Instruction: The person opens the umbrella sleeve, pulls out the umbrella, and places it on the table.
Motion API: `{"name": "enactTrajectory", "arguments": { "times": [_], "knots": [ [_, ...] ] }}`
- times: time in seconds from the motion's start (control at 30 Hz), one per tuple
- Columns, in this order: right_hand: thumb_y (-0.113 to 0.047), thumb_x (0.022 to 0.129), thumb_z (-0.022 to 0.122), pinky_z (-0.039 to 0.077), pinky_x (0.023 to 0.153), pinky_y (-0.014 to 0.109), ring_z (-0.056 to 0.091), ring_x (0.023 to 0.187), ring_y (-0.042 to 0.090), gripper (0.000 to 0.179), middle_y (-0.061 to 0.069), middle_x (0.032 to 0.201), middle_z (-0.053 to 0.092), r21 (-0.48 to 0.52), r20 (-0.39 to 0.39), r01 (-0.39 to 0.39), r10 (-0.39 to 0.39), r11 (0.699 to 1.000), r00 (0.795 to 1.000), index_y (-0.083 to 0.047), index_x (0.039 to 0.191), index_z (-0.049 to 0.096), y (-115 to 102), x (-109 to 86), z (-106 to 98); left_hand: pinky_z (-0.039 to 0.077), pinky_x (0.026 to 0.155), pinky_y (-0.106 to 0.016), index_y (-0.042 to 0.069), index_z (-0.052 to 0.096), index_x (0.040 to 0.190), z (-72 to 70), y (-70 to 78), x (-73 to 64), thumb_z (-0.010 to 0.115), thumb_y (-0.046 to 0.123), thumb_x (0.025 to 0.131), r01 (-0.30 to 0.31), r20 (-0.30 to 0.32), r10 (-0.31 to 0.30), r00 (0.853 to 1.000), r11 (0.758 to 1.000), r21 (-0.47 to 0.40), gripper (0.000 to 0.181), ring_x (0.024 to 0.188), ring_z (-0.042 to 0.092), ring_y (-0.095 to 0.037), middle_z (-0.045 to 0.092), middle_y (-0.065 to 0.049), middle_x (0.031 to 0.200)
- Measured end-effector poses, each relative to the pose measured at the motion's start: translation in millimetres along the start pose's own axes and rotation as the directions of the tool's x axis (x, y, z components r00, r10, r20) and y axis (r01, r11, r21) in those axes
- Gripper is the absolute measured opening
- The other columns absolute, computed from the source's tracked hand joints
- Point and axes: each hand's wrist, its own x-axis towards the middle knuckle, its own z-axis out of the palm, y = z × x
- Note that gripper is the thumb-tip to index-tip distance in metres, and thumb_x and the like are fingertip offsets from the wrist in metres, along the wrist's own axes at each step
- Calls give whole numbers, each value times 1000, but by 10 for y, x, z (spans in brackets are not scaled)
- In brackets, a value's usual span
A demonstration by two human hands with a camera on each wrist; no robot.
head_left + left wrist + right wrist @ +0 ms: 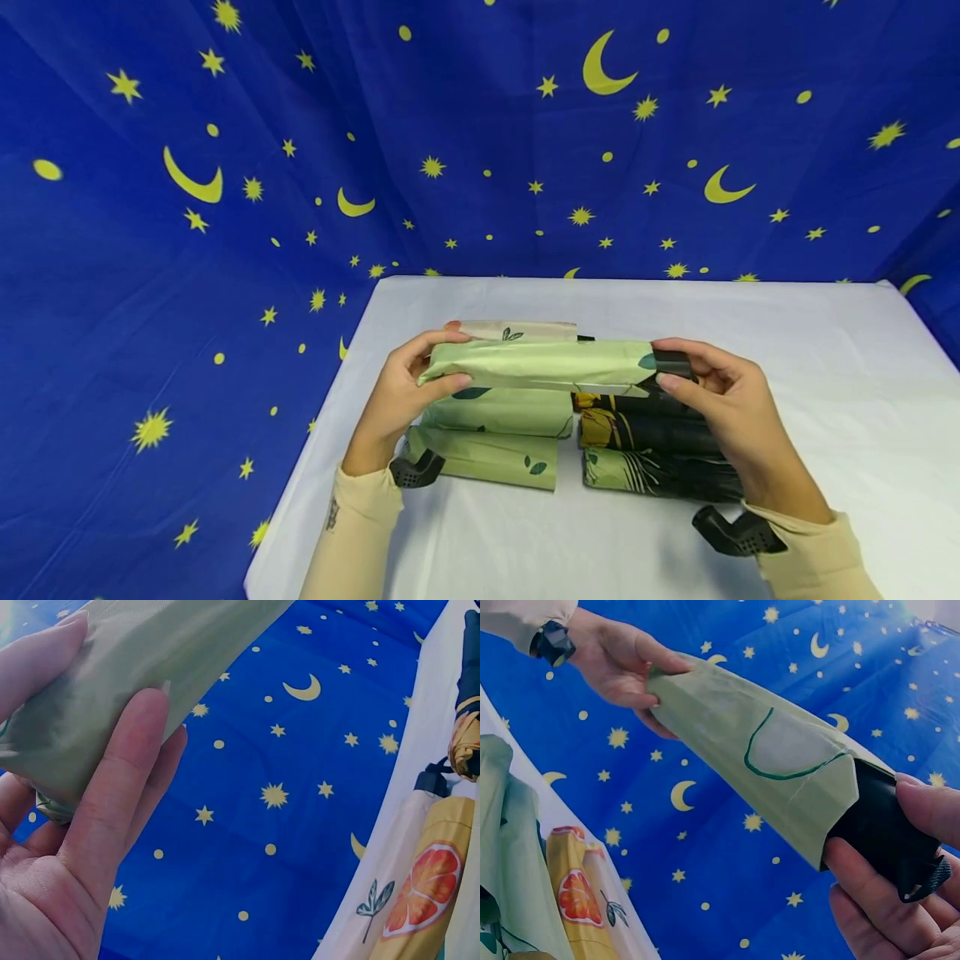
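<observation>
A folding umbrella in a light green sleeve (540, 364) is held level above the table, its black handle (889, 825) sticking out at the right end. My left hand (393, 396) grips the sleeve's left end between thumb and fingers; the left wrist view shows the cloth bunched there. At the other end, my right hand (731, 387) holds the black handle, which has a short strap. Beneath lie two flat green sleeves (498, 458) with leaf prints, nearest the left hand. Bare folded umbrellas, dark with yellow (600, 429) and green with black (622, 471), lie below the right hand.
Behind the held umbrella lies a pale one with a leaf print (517, 331). A yellow cover with an orange-slice print (427, 885) rests beside it. A white cloth (840, 400) covers the table, and a blue star-and-moon curtain (480, 125) hangs behind and at the sides.
</observation>
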Motion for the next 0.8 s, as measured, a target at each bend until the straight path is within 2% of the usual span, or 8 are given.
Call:
{"name": "enactTrajectory", "arguments": {
  "times": [0.1, 0.27, 0.33, 0.37, 0.5, 0.57, 0.73, 0.8],
  "knots": [
    [20, 92, 60, 57, 75, 22, 68, 92, 11, 38, 9, 115, 74, -4, -7, 3, -3, 1000, 1000, 19, 130, 56, 10, 0, 0, 30, 120, -45, 6, 64, 134, -8, -2, -16, 79, 9, 91, 5, -3, -5, 1000, 1000, -1, 46, 152, 28, -19, 47, -6, 156],
    [23, 91, 58, 57, 74, 22, 68, 91, 11, 38, 11, 117, 73, 13, -14, 27, -27, 1000, 1000, 24, 129, 52, 29, -14, 3, 36, 117, -39, 3, 62, 134, -6, -2, -30, 80, 10, 90, -1, 4, 1, 1000, 1000, -23, 48, 151, 29, -20, 45, -7, 157],
    [24, 91, 57, 57, 73, 22, 68, 89, 12, 38, 12, 116, 73, 30, -16, 39, -39, 999, 999, 25, 128, 52, 39, -25, 2, 44, 110, -35, 2, 62, 134, -3, -3, -37, 81, 12, 90, -1, 3, 1, 1000, 999, -35, 49, 151, 31, -21, 44, -8, 157],
    [24, 91, 57, 58, 73, 22, 69, 90, 12, 37, 12, 116, 73, 38, -17, 42, -42, 998, 999, 25, 128, 52, 42, -29, 2, 47, 105, -33, 2, 62, 134, -2, -5, -43, 81, 12, 90, 1, -2, -1, 1000, 999, -40, 49, 147, 37, -23, 45, -9, 157],
    [24, 92, 54, 58, 74, 24, 70, 92, 15, 37, 16, 115, 72, 85, -7, 72, -72, 994, 997, 25, 129, 51, 59, -40, -6, 54, 84, -27, 2, 62, 133, -11, -10, -61, 80, 7, 89, 13, -16, -15, 1000, 998, -65, 48, 137, 49, -30, 46, -10, 156],
    [24, 93, 53, 58, 75, 24, 69, 93, 16, 37, 17, 115, 72, 97, -6, 76, -76, 992, 997, 25, 130, 51, 63, -43, -12, 54, 84, -27, 2, 62, 133, -18, -5, -61, 79, 5, 90, 15, -15, -16, 1000, 998, -67, 47, 136, 50, -31, 45, -11, 156],
    [23, 94, 53, 58, 75, 24, 70, 91, 15, 36, 12, 109, 73, 80, -47, 43, -39, 996, 998, 23, 130, 52, 59, -46, -38, 53, 93, -29, 1, 61, 133, -48, 13, -36, 78, 5, 91, 3, 2, -3, 1000, 997, -75, 46, 147, 38, -25, 45, -12, 157],
    [22, 94, 53, 58, 76, 23, 69, 90, 15, 35, 11, 107, 73, 91, -63, 34, -28, 995, 998, 21, 130, 54, 56, -43, -50, 53, 91, -28, 1, 61, 134, -66, 14, -30, 78, 7, 91, -1, 4, 1, 1000, 997, -80, 47, 143, 43, -29, 45, -13, 156]
  ]
}}
